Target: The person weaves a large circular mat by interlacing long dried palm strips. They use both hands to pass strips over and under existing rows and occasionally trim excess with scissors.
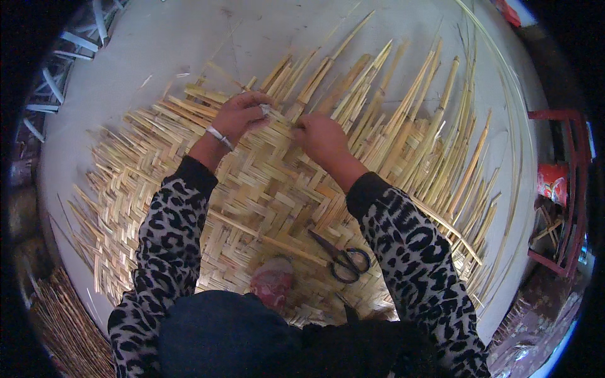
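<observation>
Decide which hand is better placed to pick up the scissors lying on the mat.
Right, probably: the scissors lie on the woven mat beneath the right forearm, on the right hand's side; the left hand is farther off.

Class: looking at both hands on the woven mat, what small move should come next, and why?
Probably press the loose strip down into the weave: the left hand pinches it at the woven mat edge, the right hand steadies beside it, and unwoven strips fan out beyond.

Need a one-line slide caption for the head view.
Both hands, left hand and right hand, work strips on a woven bamboo mat; scissors nearby.
</observation>
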A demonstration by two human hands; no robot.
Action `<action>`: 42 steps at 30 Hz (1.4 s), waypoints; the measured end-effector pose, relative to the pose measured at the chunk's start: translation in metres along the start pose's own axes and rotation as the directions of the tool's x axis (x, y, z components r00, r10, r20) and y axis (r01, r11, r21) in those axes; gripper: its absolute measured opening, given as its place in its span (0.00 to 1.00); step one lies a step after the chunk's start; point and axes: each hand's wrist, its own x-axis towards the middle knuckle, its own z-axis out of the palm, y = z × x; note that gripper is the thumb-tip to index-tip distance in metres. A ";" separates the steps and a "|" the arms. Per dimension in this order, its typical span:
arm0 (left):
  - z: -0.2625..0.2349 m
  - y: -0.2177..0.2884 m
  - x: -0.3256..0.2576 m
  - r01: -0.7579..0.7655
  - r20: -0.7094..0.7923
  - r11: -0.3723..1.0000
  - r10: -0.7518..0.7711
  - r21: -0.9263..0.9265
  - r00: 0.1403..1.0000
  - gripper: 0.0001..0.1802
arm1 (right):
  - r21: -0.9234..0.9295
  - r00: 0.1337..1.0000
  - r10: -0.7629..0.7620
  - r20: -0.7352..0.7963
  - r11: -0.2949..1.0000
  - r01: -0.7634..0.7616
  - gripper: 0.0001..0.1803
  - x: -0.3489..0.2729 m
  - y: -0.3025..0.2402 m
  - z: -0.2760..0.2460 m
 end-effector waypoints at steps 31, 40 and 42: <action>0.032 -0.004 0.111 -0.324 0.356 0.205 -0.142 0.924 0.924 0.15 | 0.491 0.966 0.242 -0.087 0.855 -0.170 0.17 -0.011 0.014 -0.002; 0.041 0.001 0.088 -0.073 0.169 0.511 -0.145 0.856 0.975 0.17 | 0.466 0.949 0.271 -0.163 0.869 -0.168 0.18 -0.010 0.015 0.004; 0.039 -0.005 0.089 0.008 0.077 0.520 -0.141 0.854 0.987 0.17 | 0.522 0.929 0.343 -0.141 0.823 -0.225 0.18 -0.007 0.015 0.009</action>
